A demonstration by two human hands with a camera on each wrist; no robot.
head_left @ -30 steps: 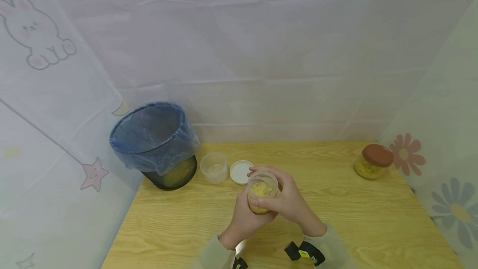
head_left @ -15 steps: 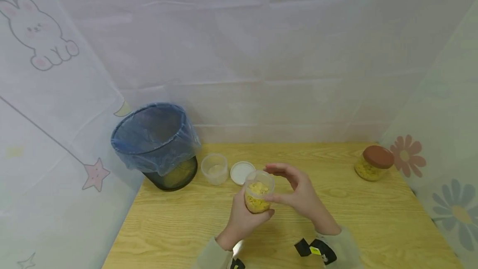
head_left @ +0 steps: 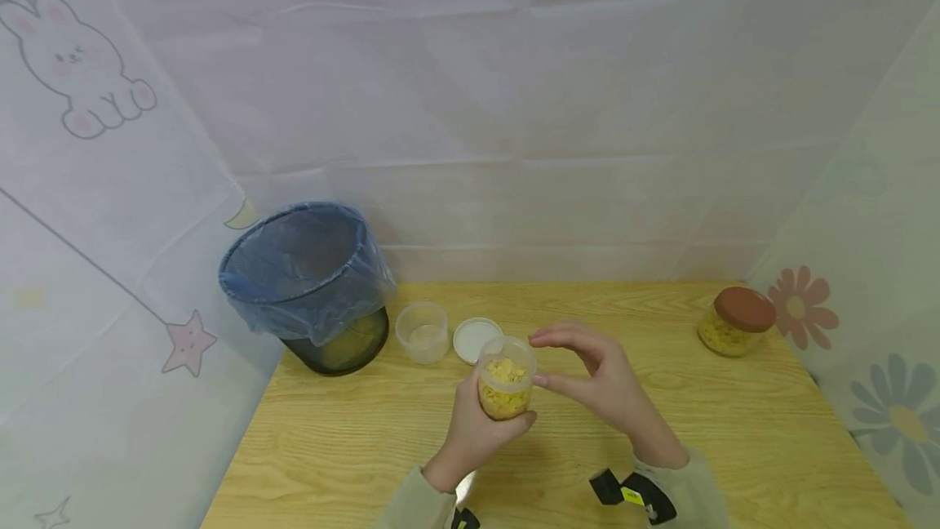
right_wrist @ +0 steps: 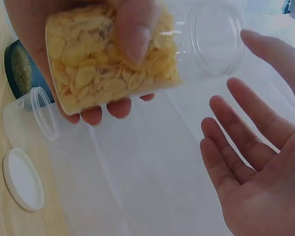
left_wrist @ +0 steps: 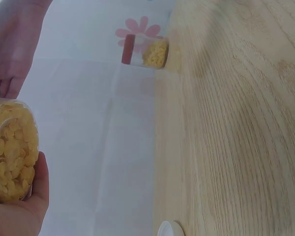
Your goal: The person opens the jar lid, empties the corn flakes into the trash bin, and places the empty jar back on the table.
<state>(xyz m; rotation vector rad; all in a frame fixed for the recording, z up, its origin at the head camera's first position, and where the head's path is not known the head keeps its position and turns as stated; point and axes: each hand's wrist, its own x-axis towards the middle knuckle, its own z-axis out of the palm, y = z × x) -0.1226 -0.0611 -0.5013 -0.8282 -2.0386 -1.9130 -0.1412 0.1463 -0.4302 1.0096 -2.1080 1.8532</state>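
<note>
My left hand [head_left: 470, 433] grips a clear jar [head_left: 504, 401] partly filled with yellow flakes [right_wrist: 96, 64], raised over the table. The jar has no lid on it, and its mouth tilts a little toward the head camera. Beside the rim, my right hand [head_left: 608, 386] has its fingers spread and holds nothing. Its thumb tip is close to the rim; whether they touch I cannot tell. Behind the jar a white round lid [head_left: 473, 338] lies on the table. To the lid's left stands a clear plastic tub [head_left: 422, 335] without a cover.
A dark mesh bin [head_left: 345, 356] lined with a blue bag [head_left: 316, 308] stands at the back left. Far to the right is another jar of yellow pieces [head_left: 723, 335] with a reddish-brown lid [head_left: 745, 309]. Fabric-covered walls border the wooden table [head_left: 352, 439] at the back and sides.
My right hand has let go of the jar and moved right, its fingers opening out. The left hand keeps its grip and has shifted slightly left with the jar.
</note>
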